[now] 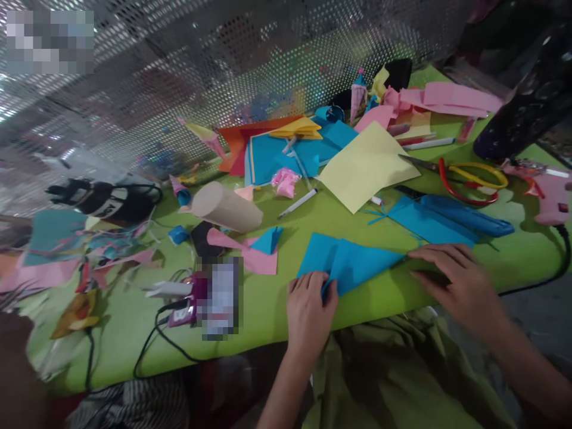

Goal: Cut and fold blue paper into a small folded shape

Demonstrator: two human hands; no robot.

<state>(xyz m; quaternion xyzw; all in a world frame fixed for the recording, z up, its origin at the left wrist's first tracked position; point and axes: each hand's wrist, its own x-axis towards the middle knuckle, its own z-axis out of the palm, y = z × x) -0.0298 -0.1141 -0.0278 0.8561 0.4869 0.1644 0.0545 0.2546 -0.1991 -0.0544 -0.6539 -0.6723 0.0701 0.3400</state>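
A folded blue paper sheet (353, 262) lies on the green table (268, 298) near its front edge. My left hand (310, 310) rests on the paper's left corner, fingers curled down onto the fold. My right hand (451, 277) lies flat with fingers stretched out, its fingertips pressing the paper's pointed right end. Both hands hold the sheet down against the table.
Behind lie a yellow sheet (366, 167), more blue paper (440, 220), red and yellow scissors (469, 179), a pink glue gun (552, 196), a white pen (298, 204) and a cardboard tube (226, 207). Paper scraps and cables crowd the left. A perforated metal wall stands at the back.
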